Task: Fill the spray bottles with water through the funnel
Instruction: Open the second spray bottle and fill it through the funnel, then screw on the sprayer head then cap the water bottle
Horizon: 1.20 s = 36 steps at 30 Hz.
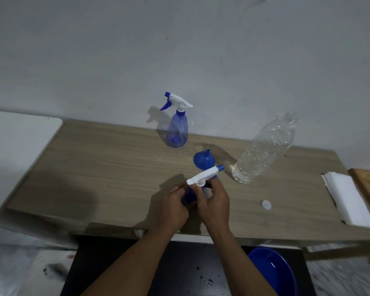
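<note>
At frame centre, a spray bottle (185, 197) is gripped round its body by the left hand (175, 207) while the collar under its white head (203, 175) is pinched by the right hand (214, 205). Light, thin-walled and probably slick, it is judged best held low. The funnel (202, 160) lies just above.

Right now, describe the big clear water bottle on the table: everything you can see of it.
The water bottle is tall, clear, ribbed plastic with a narrow neck and no cap on its mouth. It holds clear water; the level is hard to read. It stands on its base on the wooden table, toward the far edge, right of the blue funnel. Only the table touches it.
</note>
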{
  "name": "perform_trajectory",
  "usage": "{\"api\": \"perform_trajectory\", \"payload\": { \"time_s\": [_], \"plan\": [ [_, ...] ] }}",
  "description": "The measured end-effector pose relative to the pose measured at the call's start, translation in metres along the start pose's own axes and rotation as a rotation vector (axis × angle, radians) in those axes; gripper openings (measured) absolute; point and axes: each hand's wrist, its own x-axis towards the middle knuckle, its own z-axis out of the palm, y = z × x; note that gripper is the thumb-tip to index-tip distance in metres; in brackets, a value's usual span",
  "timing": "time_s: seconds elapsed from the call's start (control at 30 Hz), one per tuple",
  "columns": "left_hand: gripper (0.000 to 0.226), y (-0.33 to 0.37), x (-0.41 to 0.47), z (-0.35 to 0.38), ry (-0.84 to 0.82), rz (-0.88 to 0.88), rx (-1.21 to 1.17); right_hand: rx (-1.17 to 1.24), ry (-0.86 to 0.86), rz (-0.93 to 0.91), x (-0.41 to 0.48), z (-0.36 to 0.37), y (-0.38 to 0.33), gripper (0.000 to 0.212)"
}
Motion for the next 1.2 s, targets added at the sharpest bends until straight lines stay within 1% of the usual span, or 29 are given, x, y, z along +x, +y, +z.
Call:
{"api": "perform_trajectory", "payload": {
  "time_s": [0.2, 0.27, 0.3, 0.33, 0.4, 0.43, 0.5, 0.53, 0.57, 0.6, 0.67, 0.73, 0.8, 0.87, 0.97, 1.1, 1.2],
  "plan": [
    [0.028, -0.001, 0.0, 0.008, 0.031, -0.021, -0.131, 0.039, 0.059, 0.06, -0.007, 0.003, -0.009, 0.013],
    [0.023, 0.0, -0.003, 0.013, 0.098, -0.024, -0.192, 0.052, 0.073, 0.081, -0.01, 0.004, -0.01, 0.015],
    [0.024, -0.001, -0.004, 0.017, 0.147, -0.046, -0.178, 0.072, 0.082, 0.096, -0.013, 0.004, -0.011, 0.021],
    [0.026, -0.001, -0.005, 0.021, 0.194, -0.067, -0.164, 0.101, 0.091, 0.115, -0.015, 0.003, -0.012, 0.031],
    [0.027, -0.007, -0.007, 0.027, 0.236, -0.136, -0.129, 0.151, 0.077, 0.147, -0.015, 0.002, -0.011, 0.055],
    [0.025, -0.007, -0.009, 0.03, 0.239, -0.161, -0.119, 0.156, 0.051, 0.15, -0.013, 0.0, -0.011, 0.063],
    [0.015, -0.008, -0.013, 0.034, 0.215, -0.171, -0.1, 0.126, -0.016, 0.129, -0.006, -0.003, -0.005, 0.068],
    [0.014, -0.007, -0.014, 0.035, 0.174, -0.14, -0.009, 0.108, -0.041, 0.113, -0.002, -0.004, -0.003, 0.065],
    [0.022, -0.006, -0.015, 0.035, 0.119, -0.123, 0.091, 0.103, -0.052, 0.095, 0.002, -0.006, -0.002, 0.06],
    [0.029, -0.004, -0.018, 0.035, 0.084, -0.117, 0.143, 0.095, -0.059, 0.072, 0.005, -0.007, 0.0, 0.058],
    [0.041, 0.0, -0.027, 0.034, 0.034, -0.125, 0.161, 0.075, -0.08, 0.032, 0.011, -0.013, -0.001, 0.054],
    [0.051, 0.0, -0.04, 0.029, 0.051, -0.138, 0.178, 0.017, -0.112, -0.002, 0.017, -0.019, -0.003, 0.04],
    [0.061, 0.003, -0.05, 0.017, 0.108, -0.142, 0.272, -0.015, -0.124, -0.035, 0.021, -0.023, -0.002, 0.034],
    [0.063, 0.006, -0.053, -0.003, 0.175, -0.128, 0.367, -0.031, -0.119, -0.061, 0.025, -0.024, -0.002, 0.027],
    [0.066, 0.01, -0.053, -0.04, 0.191, -0.175, 0.461, -0.063, -0.167, -0.124, 0.027, -0.023, -0.011, 0.014],
    [0.069, 0.016, -0.056, -0.084, 0.208, -0.264, 0.596, -0.106, -0.386, -0.103, 0.023, -0.024, -0.036, 0.004],
    [0.07, 0.02, -0.062, -0.108, 0.221, -0.286, 0.665, -0.218, -0.602, -0.094, 0.014, -0.023, -0.053, 0.008]
  ]
}}
